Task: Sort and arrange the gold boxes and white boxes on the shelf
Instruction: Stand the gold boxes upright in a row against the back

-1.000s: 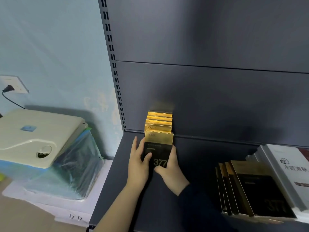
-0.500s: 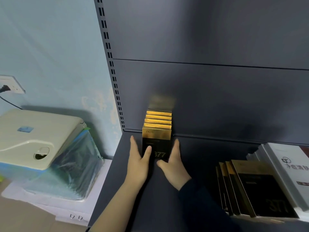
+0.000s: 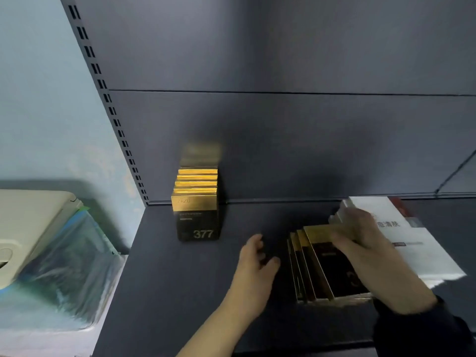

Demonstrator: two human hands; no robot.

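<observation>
A neat row of several upright gold boxes [image 3: 197, 216] stands at the back left of the dark shelf [image 3: 180, 292], the front one marked 377. To the right, several more gold boxes [image 3: 319, 269] lean together against the white boxes [image 3: 412, 243]. My right hand [image 3: 360, 238] rests on top of the leaning gold boxes, fingers curled over the upper edge of the nearest one. My left hand [image 3: 257, 261] hovers open just left of that group, holding nothing.
A slotted shelf upright [image 3: 108, 104] and a dark back panel [image 3: 283, 124] bound the shelf. Left of the shelf, a beige machine [image 3: 28, 228] sits on a plastic-wrapped blue bin [image 3: 64, 274] against a pale blue wall.
Both hands left the row of upright gold boxes at the left and moved right to the leaning group. The right hand now lies on those boxes; the view shifted right.
</observation>
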